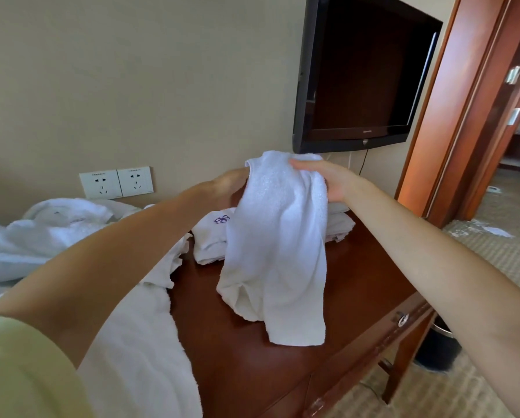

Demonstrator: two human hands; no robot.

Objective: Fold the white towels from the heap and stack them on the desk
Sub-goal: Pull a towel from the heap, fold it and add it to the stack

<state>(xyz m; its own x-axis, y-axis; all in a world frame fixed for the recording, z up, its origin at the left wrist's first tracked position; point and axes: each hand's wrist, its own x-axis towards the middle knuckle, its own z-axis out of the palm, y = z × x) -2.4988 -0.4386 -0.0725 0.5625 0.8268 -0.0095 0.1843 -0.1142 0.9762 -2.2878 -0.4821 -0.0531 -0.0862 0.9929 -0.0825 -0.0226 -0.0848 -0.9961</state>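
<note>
White towel [278,242] is held up at the centre of the frame, above the desk [283,375], and hangs down from its upper edge in loose folds. Whether its lower hem touches the desk top cannot be told.

The left hand [227,185] is placed at the upper left edge of the white towel and grips it. Its fingertips are hidden behind the cloth. The right hand [323,178] is closed over the upper right corner, with the fingers curled across the top of the cloth and the thumb below.

Two folded towels are located on the desk behind the held one:
- a folded towel with a purple emblem [209,239], to the left;
- a second folded stack [338,223], to the right, partly covered.

The heap [50,233] of unfolded towels is found at the left of the frame. One loose towel [138,342] is draped over the left part of the desk, at the lower left.

A dark television [364,70] is mounted on the wall at the upper right. Two wall sockets [117,184] are fitted left of centre.
</note>
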